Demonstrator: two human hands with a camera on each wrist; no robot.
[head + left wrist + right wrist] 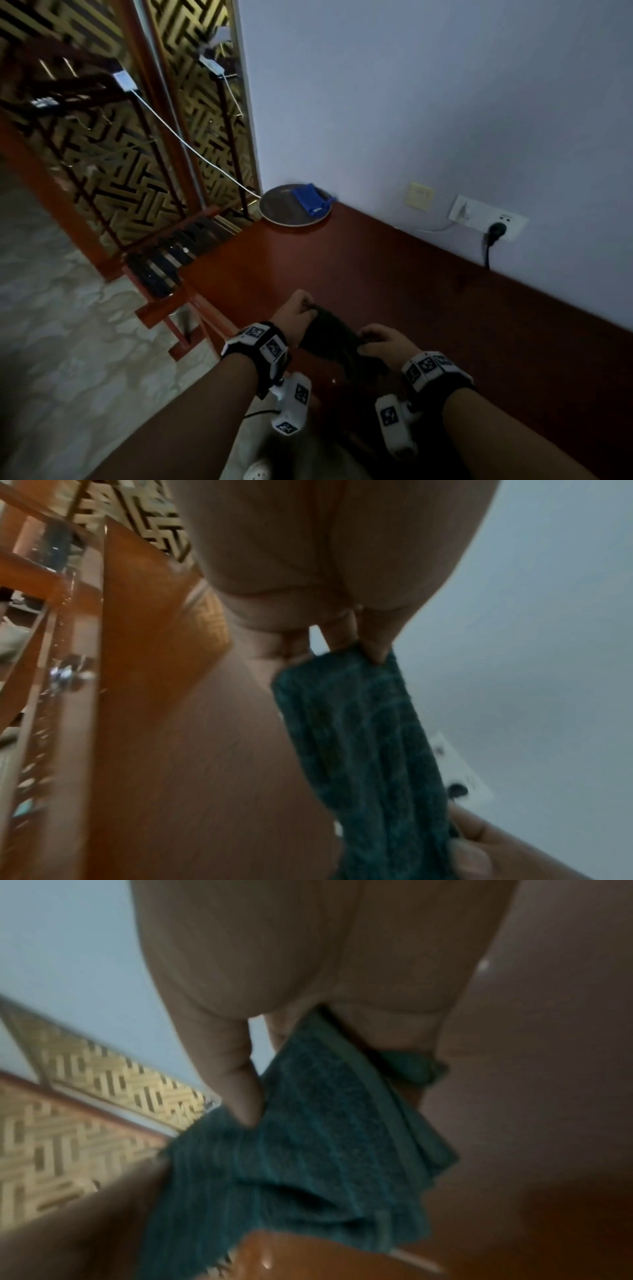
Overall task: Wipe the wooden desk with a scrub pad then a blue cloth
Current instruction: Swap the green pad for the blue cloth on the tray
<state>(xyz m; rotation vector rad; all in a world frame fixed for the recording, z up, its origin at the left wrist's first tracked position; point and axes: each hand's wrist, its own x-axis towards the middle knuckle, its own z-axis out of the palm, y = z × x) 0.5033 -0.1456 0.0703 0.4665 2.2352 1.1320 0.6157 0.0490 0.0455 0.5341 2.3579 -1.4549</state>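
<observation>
Both my hands hold a dark teal-blue cloth [330, 337] above the near left part of the reddish wooden desk [394, 270]. My left hand [301, 310] pinches one top corner of the cloth [356, 737]. My right hand [370, 341] grips the other end, fingers curled over the cloth [308, 1137], which hangs folded between the hands. In the wrist views the thumb and fingers clamp the terry fabric. No scrub pad is visible.
A round dark plate [294, 205] with a blue object [310, 198] sits at the desk's far corner by the wall. Wall sockets [488, 216] with a black plug are at the right. A wooden lattice screen [120, 154] and a low shelf stand left of the desk.
</observation>
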